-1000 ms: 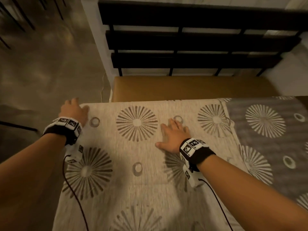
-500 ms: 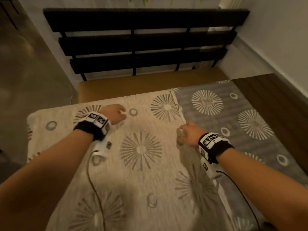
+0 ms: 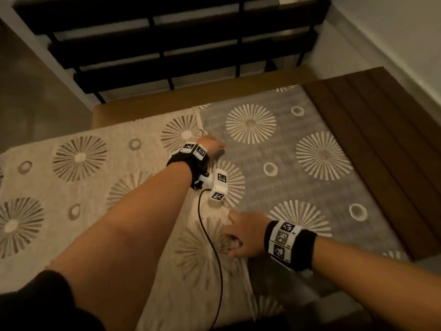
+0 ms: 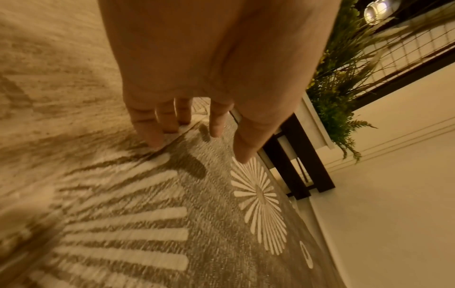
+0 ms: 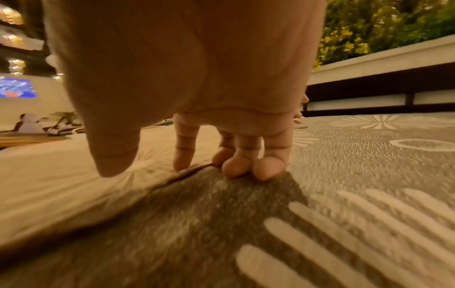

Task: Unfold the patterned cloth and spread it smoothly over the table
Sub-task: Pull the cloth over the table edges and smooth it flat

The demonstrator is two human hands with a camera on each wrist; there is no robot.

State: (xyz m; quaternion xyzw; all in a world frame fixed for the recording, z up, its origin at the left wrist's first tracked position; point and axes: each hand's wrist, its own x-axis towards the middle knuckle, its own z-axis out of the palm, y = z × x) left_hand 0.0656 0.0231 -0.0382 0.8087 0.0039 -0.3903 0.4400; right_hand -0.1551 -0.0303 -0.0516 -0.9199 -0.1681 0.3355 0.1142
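The patterned cloth lies on the table with a beige sunburst layer folded over a grey sunburst layer. The beige layer's edge runs from the far side toward me. My left hand reaches across to the far part of that edge. In the left wrist view the left hand has straight fingers touching the beige edge, thumb apart. My right hand is at the nearer part of the edge. In the right wrist view the right hand sets bent fingertips on the cloth, nothing pinched.
Bare dark wood of the table shows to the right of the grey layer. A brown bench seat with a black slatted back stands behind the table. A white wall is at the right. A cable trails from my left wrist.
Both hands have moved right, from the middle of the beige layer to its edge over the grey layer. My view has swung right, and the left arm now crosses over.
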